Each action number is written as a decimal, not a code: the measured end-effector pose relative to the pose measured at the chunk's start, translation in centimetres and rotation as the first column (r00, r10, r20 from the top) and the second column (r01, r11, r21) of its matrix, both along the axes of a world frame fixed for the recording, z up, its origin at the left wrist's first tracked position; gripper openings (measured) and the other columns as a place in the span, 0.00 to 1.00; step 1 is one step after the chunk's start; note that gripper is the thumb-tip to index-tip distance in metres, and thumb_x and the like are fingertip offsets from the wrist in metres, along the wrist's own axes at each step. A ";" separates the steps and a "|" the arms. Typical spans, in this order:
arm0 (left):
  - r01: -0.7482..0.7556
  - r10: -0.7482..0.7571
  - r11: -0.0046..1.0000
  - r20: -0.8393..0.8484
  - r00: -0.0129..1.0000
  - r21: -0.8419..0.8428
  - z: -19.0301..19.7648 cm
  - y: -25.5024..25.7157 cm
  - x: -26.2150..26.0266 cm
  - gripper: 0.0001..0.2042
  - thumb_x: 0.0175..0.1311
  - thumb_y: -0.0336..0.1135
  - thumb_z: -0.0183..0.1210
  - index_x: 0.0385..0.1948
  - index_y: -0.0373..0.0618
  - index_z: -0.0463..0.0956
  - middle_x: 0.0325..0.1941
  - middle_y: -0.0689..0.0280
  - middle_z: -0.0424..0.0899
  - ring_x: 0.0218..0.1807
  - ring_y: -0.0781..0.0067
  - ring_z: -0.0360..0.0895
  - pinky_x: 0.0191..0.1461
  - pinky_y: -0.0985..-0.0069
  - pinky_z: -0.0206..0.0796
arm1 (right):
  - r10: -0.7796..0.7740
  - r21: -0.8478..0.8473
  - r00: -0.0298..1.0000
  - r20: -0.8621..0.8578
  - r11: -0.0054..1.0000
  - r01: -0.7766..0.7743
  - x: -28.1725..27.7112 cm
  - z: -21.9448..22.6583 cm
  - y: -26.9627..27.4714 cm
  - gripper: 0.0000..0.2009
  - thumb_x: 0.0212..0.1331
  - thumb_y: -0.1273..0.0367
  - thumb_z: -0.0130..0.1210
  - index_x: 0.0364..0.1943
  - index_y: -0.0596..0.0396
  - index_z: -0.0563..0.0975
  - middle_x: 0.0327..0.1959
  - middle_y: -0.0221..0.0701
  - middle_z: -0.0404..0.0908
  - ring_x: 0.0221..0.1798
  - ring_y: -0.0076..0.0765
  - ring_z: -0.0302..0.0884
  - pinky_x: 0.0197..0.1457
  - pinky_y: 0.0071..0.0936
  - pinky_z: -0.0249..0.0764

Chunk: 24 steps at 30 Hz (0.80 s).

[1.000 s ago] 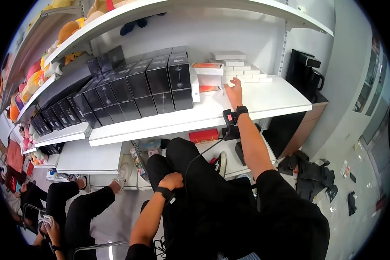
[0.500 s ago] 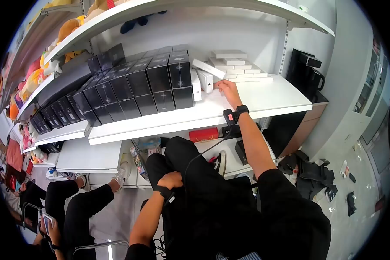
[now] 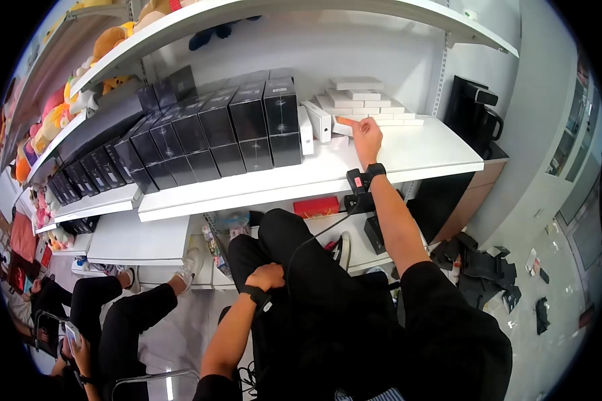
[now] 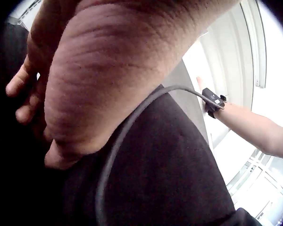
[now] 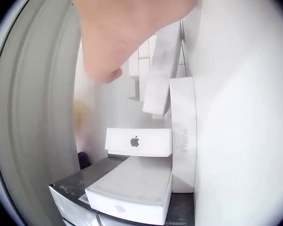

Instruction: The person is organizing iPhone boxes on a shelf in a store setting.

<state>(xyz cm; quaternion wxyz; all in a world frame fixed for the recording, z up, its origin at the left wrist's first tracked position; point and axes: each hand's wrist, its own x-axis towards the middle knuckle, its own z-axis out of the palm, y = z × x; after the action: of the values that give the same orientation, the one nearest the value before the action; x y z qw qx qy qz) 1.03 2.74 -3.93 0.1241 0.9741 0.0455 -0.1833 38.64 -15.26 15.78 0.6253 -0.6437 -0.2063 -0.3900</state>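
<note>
My right hand [image 3: 367,137] grips a white iPhone box [image 3: 345,121] with an orange picture on its face, tilted above the middle shelf. From the right wrist, the gripped box [image 5: 161,70] slants down out from under the hand [image 5: 115,42]. Another box [image 5: 183,136] marked iPhone lies on the shelf under it. Two white boxes stand upright to the left, the nearer one [image 3: 320,122] beside a second [image 3: 306,130]. My left hand [image 3: 266,276] rests on my thigh with loosely curled fingers and holds nothing.
Stacked white boxes [image 3: 368,103] stand right behind the right hand. Rows of black boxes [image 3: 247,120] fill the shelf's left part. An upper shelf [image 3: 314,8] overhangs. A cable [image 3: 308,240] runs from the right wrist past my lap. Another person [image 3: 124,321] sits at left.
The right hand went from the box stack to a box resting on an upright one, then drew it off to the right. The left hand stayed on the thigh.
</note>
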 end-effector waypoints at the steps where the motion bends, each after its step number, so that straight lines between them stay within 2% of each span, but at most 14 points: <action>1: -0.017 0.017 1.000 -0.010 1.000 0.011 0.5 -0.2 -0.3 0.19 0.58 0.40 0.62 0.47 0.38 0.84 0.54 0.44 0.84 0.57 0.44 0.82 0.60 0.56 0.75 | -0.114 -0.101 0.993 0.014 0.988 0.115 0.1 -0.1 -0.5 0.15 0.52 0.59 0.70 0.38 0.52 0.82 0.40 0.33 0.82 0.49 0.42 0.79 0.48 0.41 0.72; 4: 0.007 -0.006 1.000 -0.026 1.000 0.021 1.7 -0.9 -0.4 0.18 0.58 0.40 0.62 0.46 0.38 0.85 0.53 0.44 0.84 0.56 0.44 0.82 0.60 0.56 0.75 | -0.339 -0.247 0.895 -0.290 0.930 0.272 -1.1 -0.1 0.5 0.25 0.49 0.53 0.72 0.51 0.47 0.82 0.61 0.38 0.75 0.67 0.50 0.65 0.64 0.56 0.62; 5: -0.001 0.001 1.000 -0.005 1.000 0.011 1.9 -0.7 -0.3 0.18 0.58 0.40 0.62 0.46 0.38 0.85 0.53 0.44 0.85 0.56 0.44 0.83 0.60 0.56 0.76 | -0.231 -0.279 0.920 -0.318 0.950 0.143 1.0 -1.2 0.5 0.36 0.45 0.44 0.72 0.60 0.40 0.80 0.71 0.42 0.65 0.74 0.60 0.52 0.69 0.68 0.51; 8: -0.018 0.019 1.000 0.018 1.000 -0.021 1.5 -0.9 -0.7 0.18 0.58 0.40 0.62 0.46 0.36 0.85 0.52 0.44 0.85 0.55 0.44 0.83 0.60 0.56 0.76 | -0.339 -0.603 0.896 -0.286 0.791 0.107 -3.4 1.3 -0.1 0.39 0.42 0.38 0.71 0.62 0.36 0.80 0.70 0.45 0.65 0.75 0.65 0.50 0.71 0.67 0.51; 9: -0.023 0.023 1.000 0.004 1.000 -0.021 2.1 -1.0 -0.8 0.18 0.58 0.40 0.63 0.46 0.36 0.85 0.52 0.44 0.85 0.55 0.44 0.83 0.59 0.56 0.76 | -0.312 -0.607 0.910 -0.273 0.789 0.088 -3.1 1.1 -0.1 0.42 0.38 0.33 0.70 0.61 0.33 0.81 0.72 0.47 0.63 0.75 0.72 0.49 0.71 0.69 0.50; 10: -0.027 0.027 0.999 -0.007 1.000 -0.018 2.5 -0.9 -0.8 0.19 0.59 0.40 0.63 0.46 0.36 0.85 0.52 0.44 0.85 0.55 0.44 0.83 0.59 0.56 0.76 | -0.318 -0.602 0.907 -0.275 0.793 0.095 -3.0 0.8 0.2 0.40 0.40 0.35 0.70 0.60 0.34 0.81 0.71 0.48 0.64 0.74 0.70 0.52 0.71 0.69 0.50; 12: 0.004 -0.004 1.000 0.021 1.000 -0.025 -1.2 0.7 0.1 0.18 0.58 0.40 0.63 0.46 0.37 0.85 0.52 0.44 0.85 0.55 0.44 0.83 0.59 0.56 0.76 | -0.335 -0.590 0.901 -0.276 0.799 0.117 -3.0 0.7 0.2 0.38 0.43 0.39 0.71 0.60 0.37 0.81 0.70 0.49 0.66 0.73 0.67 0.57 0.72 0.68 0.50; 13: 0.024 -0.023 0.999 0.035 0.999 -0.030 -2.7 1.1 0.5 0.18 0.58 0.40 0.63 0.46 0.37 0.85 0.52 0.44 0.85 0.55 0.44 0.83 0.59 0.56 0.76 | -0.276 -0.563 0.936 -0.217 0.819 0.111 -1.5 0.0 0.3 0.36 0.45 0.41 0.71 0.59 0.39 0.82 0.69 0.50 0.68 0.72 0.65 0.60 0.72 0.68 0.51; 15: -0.007 0.007 1.000 -0.027 1.000 -0.002 1.0 -0.4 -0.1 0.18 0.58 0.40 0.63 0.46 0.37 0.85 0.52 0.44 0.85 0.55 0.43 0.83 0.58 0.55 0.76 | -0.158 -0.519 0.983 -0.093 0.851 0.088 2.9 -2.9 0.2 0.32 0.48 0.47 0.71 0.58 0.42 0.82 0.67 0.51 0.71 0.71 0.61 0.64 0.73 0.66 0.51; 16: -0.025 0.026 1.000 -0.059 0.998 0.015 2.3 -0.9 -0.4 0.18 0.58 0.40 0.64 0.46 0.37 0.85 0.52 0.44 0.85 0.55 0.43 0.83 0.58 0.55 0.76 | -0.172 -0.519 0.981 -0.089 0.849 0.101 2.6 -3.2 0.1 0.30 0.49 0.50 0.71 0.58 0.44 0.82 0.65 0.51 0.73 0.71 0.59 0.65 0.72 0.66 0.52; 17: 0.014 -0.015 1.000 -0.034 0.999 -0.005 1.9 -0.6 -0.4 0.19 0.59 0.40 0.63 0.46 0.36 0.85 0.51 0.43 0.85 0.54 0.42 0.83 0.57 0.54 0.77 | -0.183 -0.516 0.980 -0.082 0.849 0.116 2.3 -3.1 0.2 0.29 0.50 0.52 0.71 0.58 0.46 0.82 0.63 0.52 0.75 0.71 0.57 0.65 0.72 0.66 0.53; 20: 0.008 -0.006 1.000 0.079 0.997 -0.023 -0.4 0.0 -0.2 0.19 0.58 0.40 0.63 0.46 0.36 0.85 0.50 0.43 0.85 0.53 0.42 0.83 0.57 0.54 0.77 | -0.173 -0.488 0.983 -0.062 0.865 0.121 3.2 -2.9 0.5 0.27 0.50 0.56 0.71 0.56 0.48 0.83 0.62 0.51 0.76 0.70 0.54 0.68 0.72 0.65 0.54; 21: 0.011 -0.010 1.000 0.057 0.998 -0.014 -0.1 0.1 0.0 0.19 0.58 0.40 0.63 0.46 0.36 0.85 0.50 0.42 0.85 0.53 0.42 0.83 0.57 0.54 0.77 | -0.161 -0.480 0.985 -0.060 0.870 0.113 2.9 -2.8 0.4 0.26 0.50 0.57 0.71 0.55 0.49 0.83 0.63 0.50 0.76 0.69 0.53 0.69 0.72 0.64 0.55; 24: 0.018 -0.018 1.000 0.003 1.000 -0.002 0.0 0.1 -0.5 0.19 0.57 0.40 0.62 0.46 0.36 0.85 0.51 0.43 0.85 0.54 0.43 0.83 0.57 0.54 0.77 | -0.054 -0.321 0.985 -0.162 0.947 -0.001 1.7 -1.9 -0.1 0.19 0.49 0.60 0.70 0.46 0.52 0.87 0.56 0.45 0.82 0.65 0.51 0.74 0.72 0.55 0.59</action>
<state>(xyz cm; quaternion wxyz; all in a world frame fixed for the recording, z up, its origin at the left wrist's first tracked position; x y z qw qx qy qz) 0.53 2.82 -3.89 0.1236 0.9746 0.0362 -0.1832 40.37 -15.34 13.91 0.5225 -0.7701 -0.2045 -0.3036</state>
